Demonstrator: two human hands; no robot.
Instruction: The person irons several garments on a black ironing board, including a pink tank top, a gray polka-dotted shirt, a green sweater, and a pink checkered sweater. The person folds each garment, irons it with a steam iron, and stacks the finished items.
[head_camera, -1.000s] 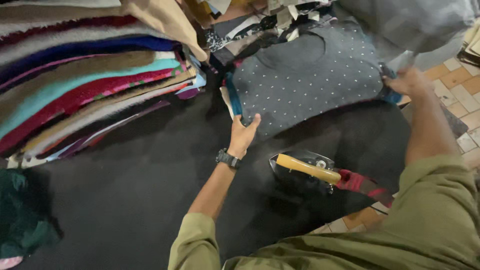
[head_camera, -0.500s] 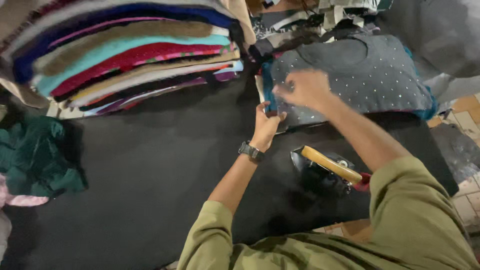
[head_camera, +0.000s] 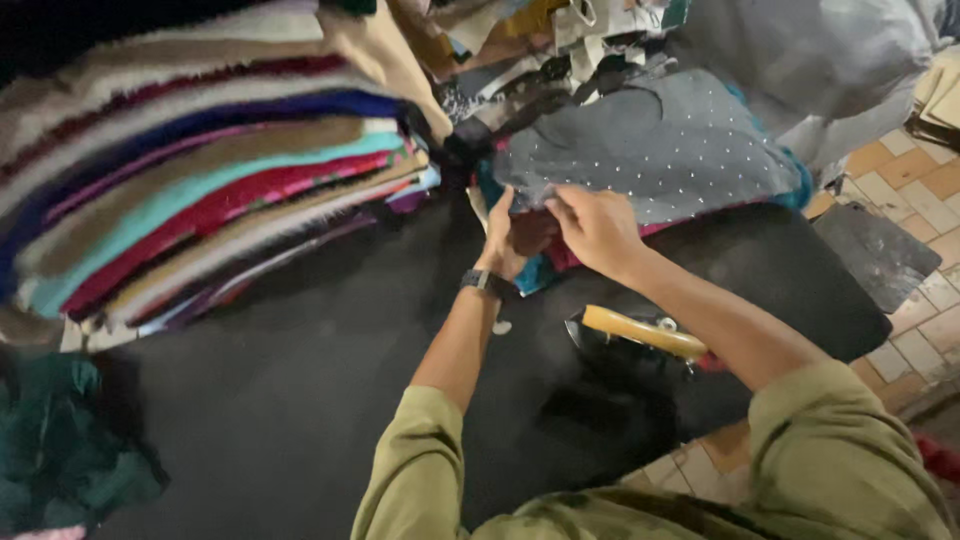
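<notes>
Grey dotted cloth (head_camera: 660, 160) edge pinched by left hand (head_camera: 505, 240) and right hand (head_camera: 595, 225).

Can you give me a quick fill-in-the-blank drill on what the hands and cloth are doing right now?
1. Both hands grip the edge of the grey dotted fabric, the left hand wearing a ____ on its wrist.
2. The iron with the yellow wooden handle rests on the ____ work surface.
3. The stack of folded colourful cloths lies on the person's ____ side.

Missing words: watch; black; left
</notes>
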